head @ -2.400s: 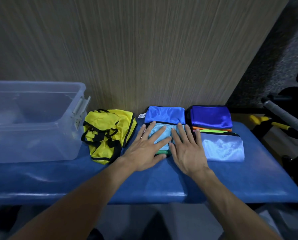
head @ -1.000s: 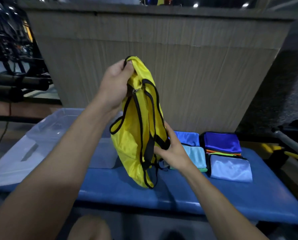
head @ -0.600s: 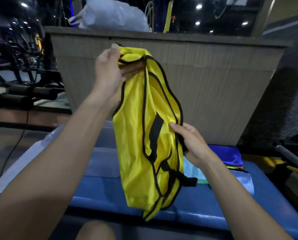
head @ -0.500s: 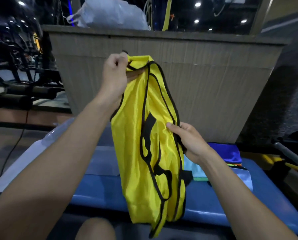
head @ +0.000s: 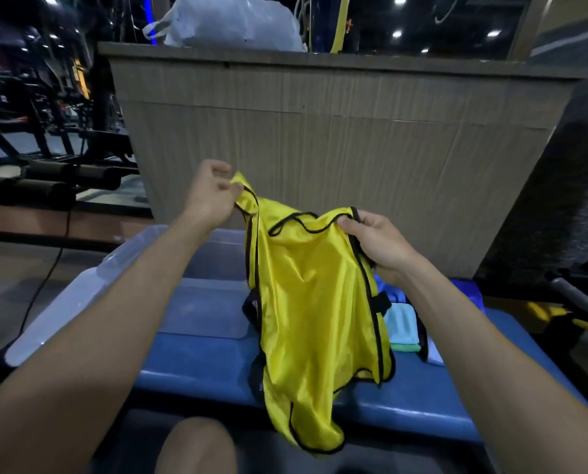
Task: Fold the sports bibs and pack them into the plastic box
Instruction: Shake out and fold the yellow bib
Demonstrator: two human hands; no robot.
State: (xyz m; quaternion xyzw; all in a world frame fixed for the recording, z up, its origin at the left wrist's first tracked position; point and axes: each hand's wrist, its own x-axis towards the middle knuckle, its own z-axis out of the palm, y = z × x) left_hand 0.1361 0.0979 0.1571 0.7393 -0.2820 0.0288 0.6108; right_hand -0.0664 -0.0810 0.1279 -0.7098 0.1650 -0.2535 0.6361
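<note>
yellow sports bib (head: 314, 302) held up in the air above the near edge of the blue padded bench (head: 200, 367), hanging clear of it. left hand (head: 210, 193) pinching the left shoulder strap between curled fingers and thumb; right hand (head: 378, 244) gripping the right shoulder strap, fingers curled round the black-edged hem. thin, glossy and limp by the look of it, probably very light and slippery, likely to slide out of a loose fold. best taken at the bound straps and edges, where the black trim gives some purchase. long axis near vertical, neck opening at the top, bottom hem dangling toward the near side, left shoulder raised above the right. clear plastic box (head: 196, 302) behind on the left. folded bibs (head: 402, 325) stacked on the right, partly hidden.
</note>
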